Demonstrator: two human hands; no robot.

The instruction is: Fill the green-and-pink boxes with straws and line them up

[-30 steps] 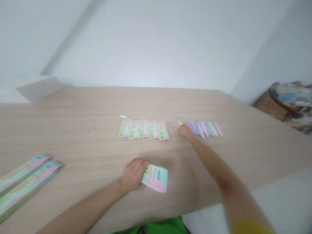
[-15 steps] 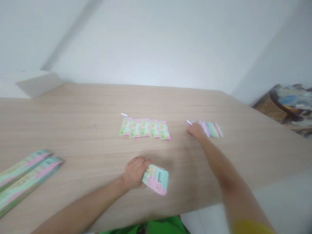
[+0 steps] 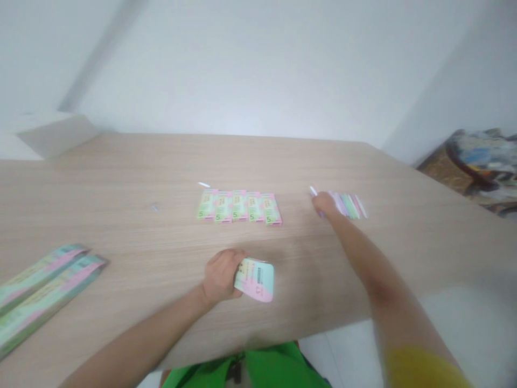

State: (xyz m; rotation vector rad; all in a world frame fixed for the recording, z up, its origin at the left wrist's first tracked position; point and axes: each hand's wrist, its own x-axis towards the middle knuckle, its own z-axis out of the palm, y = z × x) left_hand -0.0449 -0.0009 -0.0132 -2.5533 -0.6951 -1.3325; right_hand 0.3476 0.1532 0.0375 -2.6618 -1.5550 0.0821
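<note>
Gripping a pink-and-mint card (image 3: 256,280) by its left end, the left hand (image 3: 221,276) sits closed at lower centre, the card's long axis running sideways; right of centre, the right hand (image 3: 325,205) rests just left of a fan of pastel strips (image 3: 348,206), its fingers too blurred to judge.

Flat pink-and-teal paper card (image 3: 258,280) partly hidden by left hand (image 3: 220,276); its small print is blurred. Left end of fanned pastel paper strips (image 3: 347,206) covered by right hand (image 3: 325,206). Two long green-and-pink paper packs (image 3: 44,291) cut off by left frame edge. Print on five green-and-pink rectangular cards (image 3: 239,206) unreadable beyond the 5s. Tiny pale speck (image 3: 154,207) too small to identify. Multicoloured patterned cloth (image 3: 480,156) cut off at right edge.
</note>
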